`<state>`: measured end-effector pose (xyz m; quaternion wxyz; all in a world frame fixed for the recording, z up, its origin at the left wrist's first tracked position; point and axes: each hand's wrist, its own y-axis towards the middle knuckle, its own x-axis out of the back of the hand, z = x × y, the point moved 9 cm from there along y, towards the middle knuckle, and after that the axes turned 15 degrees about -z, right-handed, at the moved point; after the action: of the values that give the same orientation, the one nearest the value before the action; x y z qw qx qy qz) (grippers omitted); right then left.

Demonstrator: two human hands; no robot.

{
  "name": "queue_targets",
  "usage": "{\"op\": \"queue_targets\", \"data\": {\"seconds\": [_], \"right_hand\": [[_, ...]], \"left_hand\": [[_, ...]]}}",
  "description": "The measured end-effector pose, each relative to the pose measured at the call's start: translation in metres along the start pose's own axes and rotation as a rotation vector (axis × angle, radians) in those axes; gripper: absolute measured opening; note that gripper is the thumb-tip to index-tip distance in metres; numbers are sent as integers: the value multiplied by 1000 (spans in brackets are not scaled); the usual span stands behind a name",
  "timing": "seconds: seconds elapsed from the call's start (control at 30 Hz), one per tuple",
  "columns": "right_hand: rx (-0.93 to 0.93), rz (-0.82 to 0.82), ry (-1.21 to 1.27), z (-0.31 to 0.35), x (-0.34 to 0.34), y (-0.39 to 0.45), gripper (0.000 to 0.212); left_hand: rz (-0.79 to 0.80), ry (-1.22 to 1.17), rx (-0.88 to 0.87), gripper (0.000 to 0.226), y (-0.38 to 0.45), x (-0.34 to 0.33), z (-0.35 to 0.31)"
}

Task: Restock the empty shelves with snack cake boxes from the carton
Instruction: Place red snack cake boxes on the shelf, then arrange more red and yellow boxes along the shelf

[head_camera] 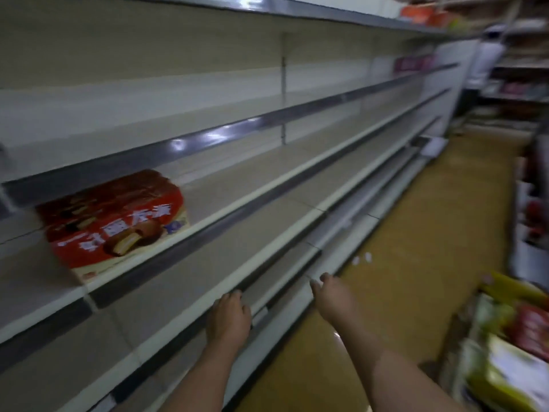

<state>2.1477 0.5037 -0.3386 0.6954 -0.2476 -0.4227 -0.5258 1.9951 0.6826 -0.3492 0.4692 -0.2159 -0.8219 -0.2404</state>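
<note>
One red snack cake box (114, 221) lies flat on a shelf (237, 188) at my left, near the front edge. Its long axis runs along the shelf; the printed front panel faces out to the aisle and the box sits slightly skewed to the shelf edge. Picture is motion-blurred, print unreadable.

My left hand (228, 316) holds nothing, fingers loosely bent, fingertips at the front lip of a lower shelf (184, 337). My right hand (332, 295) also holds nothing, fingers relaxed and spread, over the edge of the lowest shelves, above the yellow floor (416, 263).

Both hands are well apart from the box. Blurred red and yellow-green packages (511, 337) lie at lower right. A person in white (487, 60) stands at the far end of the aisle.
</note>
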Motion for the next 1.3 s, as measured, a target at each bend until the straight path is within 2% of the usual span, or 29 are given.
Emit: {"op": "queue_targets", "data": {"seconds": [0.13, 0.37, 0.57, 0.67, 0.8, 1.07, 1.3], "right_hand": [[-176, -144, -119, -97, 65, -21, 43], [-434, -367, -356, -228, 179, -74, 36], [-593, -358, -455, -320, 244, -129, 39], [-699, -339, -414, -363, 260, -158, 42], [-742, -317, -308, -400, 265, -173, 42], [-731, -176, -214, -421, 230, -152, 45], [-841, -106, -191, -434, 198, -126, 54]], "left_hand": [[146, -35, -147, 37, -36, -53, -81], [278, -103, -465, 37, -119, -105, -232], [424, -72, -614, 41, -211, -142, -316], [484, -85, -597, 43, -245, -154, -332], [533, -137, -488, 49, -267, -167, -340], [551, -152, -277, 71, -263, -188, -351], [597, -56, -288, 69, -242, -222, -363]]}}
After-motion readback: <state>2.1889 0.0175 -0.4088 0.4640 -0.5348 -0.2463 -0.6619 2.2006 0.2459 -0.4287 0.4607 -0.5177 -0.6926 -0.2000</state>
